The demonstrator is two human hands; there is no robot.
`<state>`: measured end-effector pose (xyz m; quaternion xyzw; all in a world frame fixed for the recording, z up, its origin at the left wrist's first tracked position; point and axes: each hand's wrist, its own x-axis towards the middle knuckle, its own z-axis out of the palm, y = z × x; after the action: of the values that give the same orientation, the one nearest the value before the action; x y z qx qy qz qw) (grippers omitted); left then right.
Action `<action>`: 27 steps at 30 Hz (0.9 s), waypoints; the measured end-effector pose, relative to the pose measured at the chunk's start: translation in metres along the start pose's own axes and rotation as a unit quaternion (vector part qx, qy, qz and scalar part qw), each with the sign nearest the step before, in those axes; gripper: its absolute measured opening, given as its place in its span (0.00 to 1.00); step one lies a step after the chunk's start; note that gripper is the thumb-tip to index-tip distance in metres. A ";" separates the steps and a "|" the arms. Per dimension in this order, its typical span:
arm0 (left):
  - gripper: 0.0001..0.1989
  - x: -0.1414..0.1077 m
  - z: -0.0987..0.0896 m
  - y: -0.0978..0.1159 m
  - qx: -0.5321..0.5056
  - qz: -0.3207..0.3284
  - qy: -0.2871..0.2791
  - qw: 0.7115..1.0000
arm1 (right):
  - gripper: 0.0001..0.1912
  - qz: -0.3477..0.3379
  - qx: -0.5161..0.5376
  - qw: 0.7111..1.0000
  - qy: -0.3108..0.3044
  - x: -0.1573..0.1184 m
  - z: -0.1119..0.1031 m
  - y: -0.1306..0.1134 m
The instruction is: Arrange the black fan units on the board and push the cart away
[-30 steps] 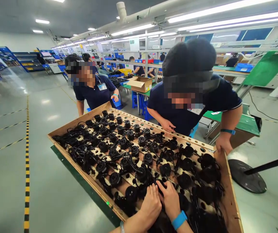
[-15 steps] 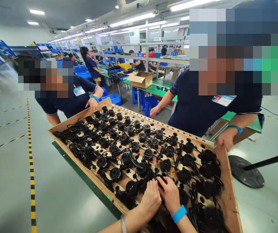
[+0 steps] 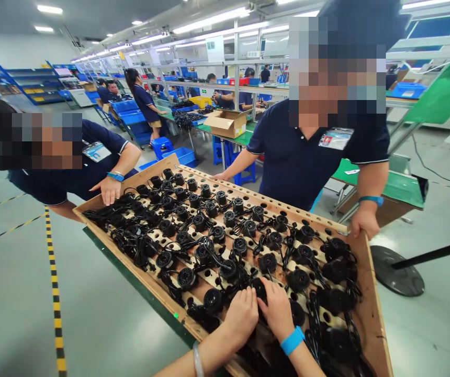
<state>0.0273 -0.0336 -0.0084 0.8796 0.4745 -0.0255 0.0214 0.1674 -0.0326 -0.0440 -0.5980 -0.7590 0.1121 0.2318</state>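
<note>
A shallow wooden tray (image 3: 378,314) holds rows of black round corded units with slotted tops and bundled black cables. Near the tray's close side, my right hand (image 3: 279,310) curls its thumb and fingers around one black round corded unit (image 3: 259,287). My left hand (image 3: 243,314) is closed right beside it, fingers pressed together and pointing at the same unit. What its fingertips pinch, perhaps cable, is hidden behind the hand. Another unit (image 3: 213,301) sits just left of my left hand.
A co-worker's hand (image 3: 365,222) grips the tray's right far corner. At the left end, another co-worker's hand (image 3: 110,189) hovers over the cables. A round black stand base (image 3: 400,275) is on the floor at right. An opened cardboard box (image 3: 225,124) stands on a green bench behind.
The left co-worker's hand has moved from the tray's far corner toward the cables. The right co-worker has shifted left and stands more upright. My hands stay at nearly the same spot.
</note>
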 end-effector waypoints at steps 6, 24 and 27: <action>0.10 0.023 -0.040 -0.051 -0.190 -0.131 -0.112 0.967 | 0.23 -0.007 0.004 0.998 -0.057 0.009 -0.012 -0.001; 0.13 0.055 -0.037 -0.072 -0.345 -0.042 -0.189 0.918 | 0.20 0.047 0.028 0.994 -0.094 0.020 -0.027 -0.013; 0.16 0.057 -0.030 -0.072 -0.355 -0.058 -0.187 0.914 | 0.21 0.049 0.030 0.994 -0.092 0.020 -0.025 -0.014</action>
<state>-0.0004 0.0552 0.0173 0.7641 0.4900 -0.0208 0.4191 0.1641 -0.0201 -0.0114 -0.6147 -0.7428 0.2008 0.1732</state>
